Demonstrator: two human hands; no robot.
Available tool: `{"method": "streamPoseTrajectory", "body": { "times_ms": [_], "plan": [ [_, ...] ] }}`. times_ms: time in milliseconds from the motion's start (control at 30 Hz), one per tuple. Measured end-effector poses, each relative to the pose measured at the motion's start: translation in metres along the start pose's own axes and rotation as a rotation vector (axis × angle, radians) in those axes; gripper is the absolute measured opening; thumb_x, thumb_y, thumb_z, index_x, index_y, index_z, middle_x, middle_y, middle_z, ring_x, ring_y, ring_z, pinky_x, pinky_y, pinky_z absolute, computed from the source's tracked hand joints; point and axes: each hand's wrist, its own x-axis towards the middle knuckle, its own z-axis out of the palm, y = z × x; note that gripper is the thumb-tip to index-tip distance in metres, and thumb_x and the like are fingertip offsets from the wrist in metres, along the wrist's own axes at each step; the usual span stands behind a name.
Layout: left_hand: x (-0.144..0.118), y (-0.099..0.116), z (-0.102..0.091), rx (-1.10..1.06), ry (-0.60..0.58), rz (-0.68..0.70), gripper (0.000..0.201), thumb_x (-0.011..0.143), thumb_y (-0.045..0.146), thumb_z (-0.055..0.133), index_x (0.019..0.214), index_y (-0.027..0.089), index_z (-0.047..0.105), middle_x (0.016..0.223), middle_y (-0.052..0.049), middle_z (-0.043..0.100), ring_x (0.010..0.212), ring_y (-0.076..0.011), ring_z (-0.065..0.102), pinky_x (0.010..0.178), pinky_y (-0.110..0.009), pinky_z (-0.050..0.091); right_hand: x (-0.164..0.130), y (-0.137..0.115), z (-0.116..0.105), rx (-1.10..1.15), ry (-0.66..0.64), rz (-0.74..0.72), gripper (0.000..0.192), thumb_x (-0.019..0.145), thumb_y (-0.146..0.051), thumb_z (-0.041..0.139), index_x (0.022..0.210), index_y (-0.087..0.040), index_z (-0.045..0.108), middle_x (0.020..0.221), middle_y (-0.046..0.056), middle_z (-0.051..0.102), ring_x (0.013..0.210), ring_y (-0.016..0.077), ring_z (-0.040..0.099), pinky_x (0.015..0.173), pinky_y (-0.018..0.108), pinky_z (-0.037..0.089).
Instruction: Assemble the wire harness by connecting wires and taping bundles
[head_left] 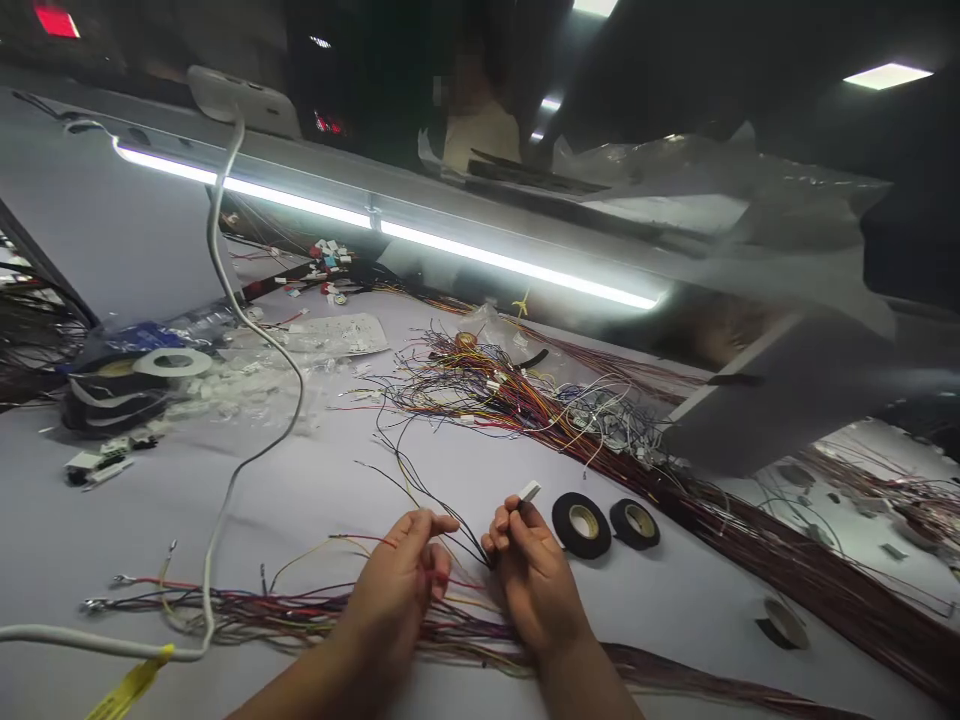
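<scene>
My right hand point(534, 575) pinches a small white plastic connector point(529, 491) between thumb and fingers, with thin dark wires point(420, 485) running out of it to the upper left. My left hand point(397, 590) is curled beside it and holds a thin red wire point(360, 540) near its fingertips. Both hands hover over a long bundle of coloured wires point(300, 610) lying across the white table point(315, 490).
Two black tape rolls point(581, 524) point(634, 523) lie just right of my right hand. A tangle of coloured wires point(510, 395) fills the middle. A grey cable point(255, 330) crosses the left side. Tape rolls point(169, 363) and small connectors sit far left. A lit lamp bar point(420, 240) spans overhead.
</scene>
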Motion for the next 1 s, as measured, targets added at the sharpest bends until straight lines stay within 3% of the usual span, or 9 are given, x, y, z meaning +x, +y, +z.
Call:
{"method": "streamPoseTrajectory", "body": {
  "times_ms": [233, 367, 433, 500, 567, 633, 800, 867, 1000],
  "plan": [
    [0.01, 0.031, -0.009, 0.183, 0.181, 0.322, 0.032, 0.087, 0.047, 0.056, 0.073, 0.019, 0.051, 0.063, 0.005, 0.052, 0.051, -0.0052, 0.034, 0.047, -0.013, 0.029, 0.0, 0.015, -0.007, -0.361, 0.012, -0.04, 0.045, 0.084, -0.035, 0.068, 0.125, -0.025, 0.053, 0.093, 0.002, 0.058, 0.075, 0.0128, 0.058, 0.074, 0.029, 0.05],
    [0.014, 0.05, -0.021, 0.127, 0.242, 0.259, 0.03, 0.083, 0.05, 0.06, 0.081, 0.022, 0.05, 0.062, 0.008, 0.049, 0.044, -0.004, 0.028, 0.038, -0.013, 0.019, -0.006, 0.014, -0.003, -0.928, 0.174, -0.473, 0.055, 0.086, -0.028, 0.062, 0.138, -0.027, 0.042, 0.13, 0.011, 0.049, 0.114, 0.0243, 0.053, 0.097, 0.045, 0.045],
    [0.015, 0.06, -0.028, 0.07, 0.2, 0.208, 0.032, 0.077, 0.049, 0.068, 0.08, 0.021, 0.052, 0.063, 0.008, 0.05, 0.042, -0.0031, 0.03, 0.036, -0.014, 0.021, -0.012, 0.013, 0.014, -1.223, 0.028, -0.733, 0.051, 0.088, -0.019, 0.056, 0.136, -0.029, 0.044, 0.134, 0.011, 0.047, 0.121, 0.0259, 0.048, 0.102, 0.048, 0.042],
    [0.015, 0.07, -0.034, 0.046, 0.12, 0.164, 0.033, 0.072, 0.044, 0.075, 0.078, 0.018, 0.055, 0.066, 0.006, 0.053, 0.045, -0.0039, 0.039, 0.039, -0.015, 0.031, -0.016, 0.019, 0.038, -1.405, -0.229, -0.857, 0.053, 0.087, -0.012, 0.052, 0.136, -0.029, 0.045, 0.134, 0.01, 0.049, 0.124, 0.0259, 0.047, 0.103, 0.046, 0.043],
    [0.015, 0.079, -0.041, 0.064, 0.028, 0.121, 0.032, 0.07, 0.04, 0.078, 0.077, 0.016, 0.058, 0.07, 0.003, 0.058, 0.051, -0.0054, 0.047, 0.045, -0.017, 0.041, -0.012, 0.032, 0.061, -1.492, -0.371, -0.874, 0.056, 0.085, -0.01, 0.051, 0.139, -0.026, 0.043, 0.136, 0.011, 0.048, 0.126, 0.0267, 0.046, 0.102, 0.045, 0.045],
    [0.016, 0.087, -0.05, 0.094, -0.034, 0.099, 0.028, 0.071, 0.035, 0.079, 0.076, 0.014, 0.061, 0.072, 0.0, 0.061, 0.056, -0.0064, 0.051, 0.052, -0.018, 0.047, 0.001, 0.049, 0.076, -1.482, -0.387, -0.86, 0.056, 0.085, -0.01, 0.05, 0.14, -0.022, 0.042, 0.131, 0.013, 0.053, 0.12, 0.0261, 0.052, 0.097, 0.042, 0.049],
    [0.025, 0.098, -0.075, 0.115, -0.008, 0.078, 0.021, 0.07, 0.024, 0.079, 0.077, 0.015, 0.062, 0.082, -0.003, 0.066, 0.065, -0.0075, 0.059, 0.068, -0.019, 0.051, 0.044, 0.075, 0.074, -1.357, -0.407, -0.654, 0.032, 0.09, -0.017, 0.049, 0.12, -0.02, 0.059, 0.086, 0.005, 0.067, 0.075, 0.0173, 0.064, 0.068, 0.027, 0.052],
    [0.033, 0.104, -0.081, 0.311, 0.027, 0.131, 0.021, 0.075, 0.032, 0.074, 0.084, 0.017, 0.062, 0.088, -0.004, 0.067, 0.071, -0.0113, 0.064, 0.071, -0.023, 0.053, 0.055, 0.075, 0.068, -1.341, -0.369, -0.57, 0.022, 0.092, -0.021, 0.048, 0.104, -0.02, 0.067, 0.083, 0.004, 0.067, 0.075, 0.0172, 0.063, 0.069, 0.026, 0.049],
    [0.071, 0.128, -0.081, 0.987, 0.188, 0.442, 0.029, 0.086, 0.039, 0.054, 0.104, 0.018, 0.063, 0.093, -0.007, 0.069, 0.08, -0.0203, 0.067, 0.075, -0.033, 0.054, 0.065, 0.074, 0.061, -1.263, -0.24, -0.432, 0.021, 0.091, -0.031, 0.053, 0.09, -0.02, 0.071, 0.081, 0.004, 0.067, 0.076, 0.0173, 0.062, 0.07, 0.025, 0.047]
  ]
}}
